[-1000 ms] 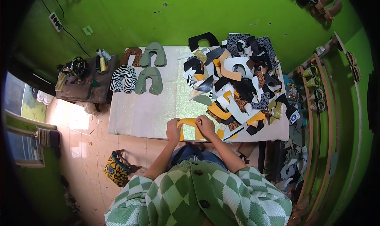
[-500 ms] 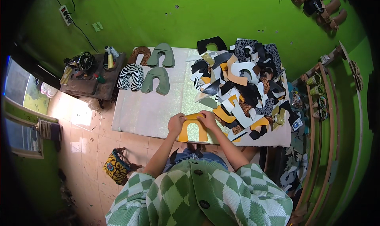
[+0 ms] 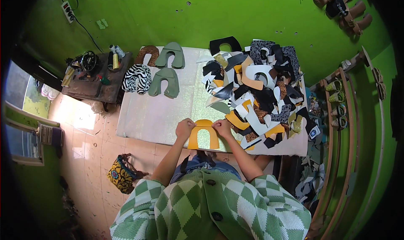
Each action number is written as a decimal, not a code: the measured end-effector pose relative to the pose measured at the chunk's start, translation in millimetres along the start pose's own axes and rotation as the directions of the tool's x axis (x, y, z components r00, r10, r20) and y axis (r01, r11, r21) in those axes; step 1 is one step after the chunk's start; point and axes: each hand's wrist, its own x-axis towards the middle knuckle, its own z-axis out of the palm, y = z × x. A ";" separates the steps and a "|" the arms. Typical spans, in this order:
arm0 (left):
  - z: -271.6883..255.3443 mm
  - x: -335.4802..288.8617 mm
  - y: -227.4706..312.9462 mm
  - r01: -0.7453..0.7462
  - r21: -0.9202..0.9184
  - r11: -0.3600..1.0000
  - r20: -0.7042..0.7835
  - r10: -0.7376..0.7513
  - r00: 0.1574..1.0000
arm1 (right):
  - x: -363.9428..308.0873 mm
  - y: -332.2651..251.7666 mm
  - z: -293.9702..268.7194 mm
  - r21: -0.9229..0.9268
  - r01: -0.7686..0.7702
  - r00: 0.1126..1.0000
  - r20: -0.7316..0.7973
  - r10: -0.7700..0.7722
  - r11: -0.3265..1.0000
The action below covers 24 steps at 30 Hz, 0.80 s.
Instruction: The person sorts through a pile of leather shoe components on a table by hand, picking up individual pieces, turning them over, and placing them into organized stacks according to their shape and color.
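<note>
A yellow U-shaped shoe upper piece (image 3: pixel 194 140) lies at the table's near edge, its two legs toward me. Across its top runs a seam-like line, with a rounded yellow flap (image 3: pixel 204 122) beyond it. My left hand (image 3: pixel 185 128) pinches the left end of that line, and my right hand (image 3: pixel 221 128) pinches the right end. Farther off to the left lie two green U-shaped upper pieces (image 3: pixel 157 86), a zebra-striped one (image 3: pixel 137 79) and a brown spotted one (image 3: pixel 146 55).
A heap of mixed cut scraps (image 3: pixel 256 97) covers the right part of the table (image 3: pixel 143 118). A sewing machine (image 3: pixel 89 62) with thread cones (image 3: pixel 115 62) stands on a wooden stand at left. A patterned bag (image 3: pixel 119 175) is on the floor. Sandals (image 3: pixel 338 97) hang on a right-hand rack.
The rounded flap at the top of the yellow piece now shows more fully, spread away from me. My fingers have shifted outward to its sides.
</note>
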 end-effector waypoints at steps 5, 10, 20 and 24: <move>-1.0 -1.7 -1.8 0.024 0.037 0.999 0.019 -0.025 1.000 | -0.7 0.3 2.2 -0.044 -0.019 1.000 -0.023 0.018 0.999; 2.6 -2.0 -6.1 0.021 0.039 0.999 -0.007 -0.021 1.000 | -0.3 0.2 3.0 -0.069 -0.035 0.999 -0.015 0.034 0.997; 7.6 0.6 -2.9 0.050 0.153 0.987 -0.027 -0.046 0.999 | 1.1 2.6 6.2 -0.109 -0.011 0.999 -0.033 0.007 0.994; 11.2 0.1 5.6 -0.013 0.325 0.946 -0.057 0.033 0.998 | -0.4 -0.3 8.9 -0.106 -0.016 0.996 -0.090 0.006 0.994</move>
